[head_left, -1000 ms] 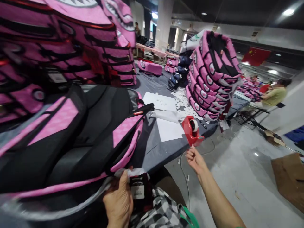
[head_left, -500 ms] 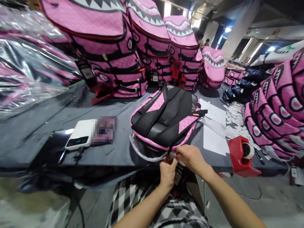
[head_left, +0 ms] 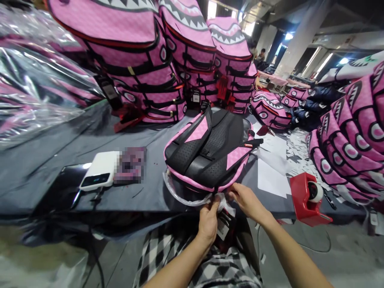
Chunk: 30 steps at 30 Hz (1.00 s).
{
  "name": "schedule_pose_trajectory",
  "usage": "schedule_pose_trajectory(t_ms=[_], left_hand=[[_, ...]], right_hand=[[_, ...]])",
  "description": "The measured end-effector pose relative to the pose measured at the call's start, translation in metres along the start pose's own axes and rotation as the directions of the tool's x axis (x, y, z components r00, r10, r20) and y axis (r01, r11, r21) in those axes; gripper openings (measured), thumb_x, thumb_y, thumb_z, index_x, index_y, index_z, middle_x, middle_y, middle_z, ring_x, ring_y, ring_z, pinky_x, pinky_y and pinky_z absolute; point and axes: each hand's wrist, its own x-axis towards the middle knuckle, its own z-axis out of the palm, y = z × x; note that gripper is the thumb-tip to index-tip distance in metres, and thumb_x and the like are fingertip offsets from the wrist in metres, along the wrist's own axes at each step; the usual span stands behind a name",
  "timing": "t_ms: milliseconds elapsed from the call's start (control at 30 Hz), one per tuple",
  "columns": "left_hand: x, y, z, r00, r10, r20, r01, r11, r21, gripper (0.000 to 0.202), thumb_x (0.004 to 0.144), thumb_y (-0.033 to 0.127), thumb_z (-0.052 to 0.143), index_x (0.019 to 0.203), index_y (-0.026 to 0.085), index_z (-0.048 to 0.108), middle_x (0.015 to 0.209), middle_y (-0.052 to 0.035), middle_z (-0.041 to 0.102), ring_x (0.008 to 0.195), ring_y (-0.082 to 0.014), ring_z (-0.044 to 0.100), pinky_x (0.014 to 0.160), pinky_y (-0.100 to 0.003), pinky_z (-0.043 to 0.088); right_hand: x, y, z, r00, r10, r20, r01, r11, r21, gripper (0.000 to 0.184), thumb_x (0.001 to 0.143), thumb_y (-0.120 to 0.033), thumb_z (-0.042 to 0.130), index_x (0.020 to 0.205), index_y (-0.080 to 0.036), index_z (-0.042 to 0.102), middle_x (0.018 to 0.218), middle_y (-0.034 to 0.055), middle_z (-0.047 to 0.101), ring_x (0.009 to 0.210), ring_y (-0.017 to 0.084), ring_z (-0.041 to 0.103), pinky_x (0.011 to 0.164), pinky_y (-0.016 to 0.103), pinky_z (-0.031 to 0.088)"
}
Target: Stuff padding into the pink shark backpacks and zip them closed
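A pink and black backpack [head_left: 222, 132] lies on the table with its straps and padded back facing up. Crumpled clear plastic [head_left: 223, 202] hangs at its near edge, and a pale plastic strip [head_left: 184, 200] curves along the front left of it. My left hand [head_left: 208, 220] is closed, pinching the plastic under the near edge. Close by on the right, my right hand [head_left: 247, 202] has its fingers curled against the bag's near corner; what they hold, if anything, is hidden. A dark hang tag with a white label [head_left: 222, 230] dangles below, between my hands.
Stacked pink shark-mouth bags [head_left: 126, 56] line the back, with more bags [head_left: 351, 140] at right. A red tape dispenser [head_left: 304, 200] stands near the front edge beside white paper sheets [head_left: 271, 176]. At left are a white power bank [head_left: 99, 170] and plastic-wrapped bags [head_left: 36, 84].
My right hand has moved slightly right, apart from my left, and the plastic and tag show more between them. At the back right, a raised pink bag has come down onto the table.
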Motion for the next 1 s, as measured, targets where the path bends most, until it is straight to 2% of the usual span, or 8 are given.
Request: schedule_pose_trajectory(t_ms=[100,200,300,500,600,767,867,1000], left_hand=[[0.002,0.0,0.0,0.999,0.03,-0.012,-0.03,1.0,0.003,0.046,0.063,0.052,0.086,0.089,0.016,0.074,0.096,-0.0058,0.076,0.102,-0.0226,0.068,0.101,-0.035,0.046],[0.003,0.001,0.002,0.998,0.059,-0.016,-0.058,0.998,0.01,0.04,0.062,0.046,0.088,0.086,0.017,0.074,0.091,-0.0039,0.076,0.098,-0.0213,0.068,0.1,-0.034,0.048],[0.001,0.004,0.007,0.997,0.06,-0.049,-0.059,0.998,0.017,0.039,0.063,0.045,0.088,0.086,0.017,0.075,0.089,-0.0046,0.076,0.096,-0.0216,0.068,0.098,-0.035,0.049],[-0.003,0.013,0.019,0.99,0.079,-0.12,-0.082,0.997,-0.016,0.042,0.06,0.046,0.088,0.083,0.016,0.073,0.089,-0.0072,0.074,0.086,-0.0209,0.065,0.092,-0.036,0.048],[-0.002,0.013,0.018,0.981,0.099,-0.169,-0.105,0.994,-0.024,0.045,0.054,0.045,0.091,0.083,0.018,0.069,0.087,-0.0045,0.071,0.084,-0.0192,0.062,0.089,-0.034,0.047],[-0.001,0.011,0.019,0.982,0.079,-0.174,-0.095,0.992,-0.084,0.058,0.046,0.05,0.093,0.087,0.019,0.067,0.089,-0.0055,0.07,0.088,-0.0213,0.063,0.091,-0.035,0.046],[0.002,0.015,0.022,0.992,0.073,-0.105,-0.081,0.994,-0.071,0.056,0.047,0.053,0.092,0.084,0.018,0.068,0.087,-0.0058,0.07,0.084,-0.0209,0.062,0.089,-0.035,0.048],[-0.002,0.024,0.008,0.992,0.123,-0.009,-0.123,0.992,-0.031,0.056,0.055,0.053,0.089,0.092,0.016,0.071,0.095,-0.0065,0.072,0.09,-0.0216,0.065,0.092,-0.036,0.049]], right_hand=[[0.01,0.007,0.014,0.999,0.015,0.031,-0.023,0.959,0.282,0.018,0.081,-0.013,0.046,0.081,-0.019,0.063,0.071,-0.0012,0.067,0.064,0.013,0.057,0.064,0.023,0.045],[0.02,0.01,0.022,0.996,0.035,0.084,-0.064,0.92,0.386,0.016,0.074,-0.018,0.047,0.072,-0.017,0.063,0.066,-0.0016,0.065,0.06,0.013,0.054,0.058,0.022,0.043],[0.022,0.011,0.021,0.99,0.086,0.108,-0.121,0.92,0.373,0.014,0.069,-0.023,0.048,0.065,-0.018,0.061,0.057,-0.0021,0.059,0.052,0.012,0.049,0.05,0.022,0.037],[0.012,0.008,0.015,0.945,0.298,-0.133,-0.264,0.937,0.227,0.026,0.066,-0.046,0.065,0.069,-0.021,0.062,0.05,-0.002,0.052,0.047,0.014,0.043,0.048,0.026,0.032],[0.007,0.008,0.015,0.955,0.277,0.104,-0.296,0.9,0.319,0.046,0.078,-0.062,0.052,0.052,-0.023,0.054,0.043,-0.0007,0.046,0.043,0.013,0.039,0.047,0.028,0.033],[0.009,0.005,0.026,0.85,0.255,0.461,-0.484,0.725,0.49,0.061,0.083,-0.068,0.039,0.041,-0.025,0.039,0.036,-0.0011,0.033,0.039,0.012,0.031,0.044,0.027,0.027],[0.015,0.006,0.033,0.798,0.259,0.544,-0.567,0.629,0.532,0.06,0.076,-0.075,0.04,0.041,-0.026,0.032,0.034,-0.005,0.021,0.037,0.009,0.018,0.041,0.026,0.021],[0.012,0.021,0.012,0.827,0.361,0.431,-0.533,0.746,0.4,0.063,0.075,-0.081,0.051,0.045,-0.026,0.043,0.035,-0.0028,0.029,0.036,0.01,0.025,0.039,0.028,0.024]])
